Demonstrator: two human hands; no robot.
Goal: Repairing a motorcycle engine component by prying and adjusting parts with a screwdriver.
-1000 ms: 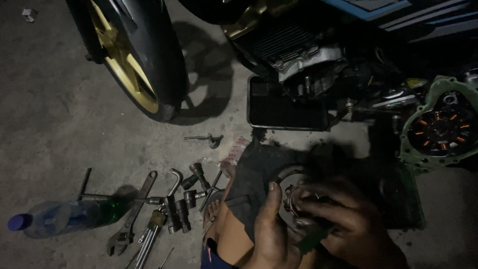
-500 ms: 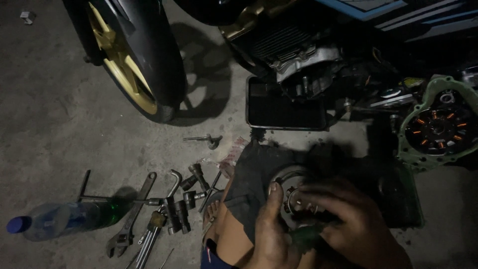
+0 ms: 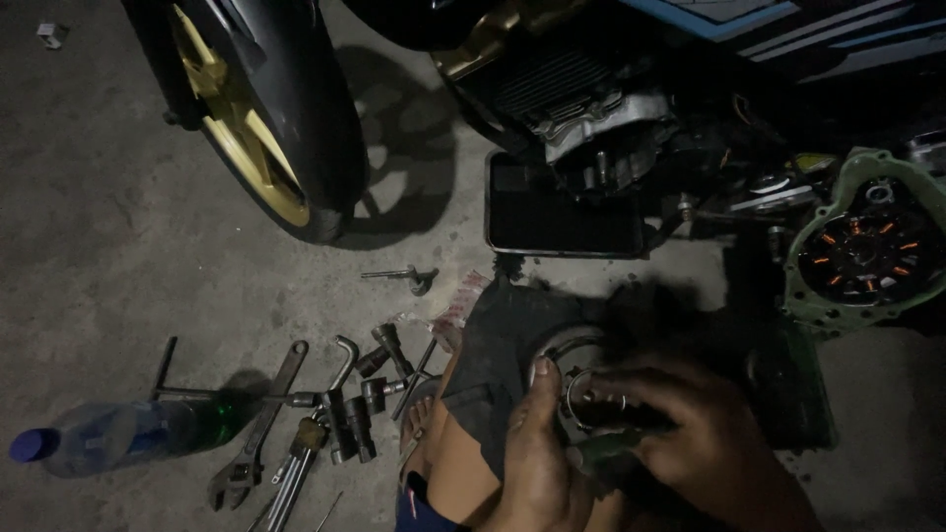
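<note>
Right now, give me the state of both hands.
Left hand: closed on the round metal part, thumb up on its rim.
Right hand: closed on a green-handled tool at the part.

Concrete floor [image 3: 118, 197], scattered tools [image 3: 325, 414], plastic bottle [image 3: 118, 433], drain pan [image 3: 562, 222]

A bottle, a crumpled wrapper and a scrap on the floor

A clear plastic bottle [image 3: 128, 431] with a blue cap lies on its side at the lower left of the concrete floor, its far end tinted green, just beside the scattered wrenches. A crumpled clear wrapper [image 3: 459, 307] with red print lies near the dark rag at the centre. A small pale scrap [image 3: 51, 34], perhaps a bit of packaging, sits at the top left corner. No signs or screens show.
</note>
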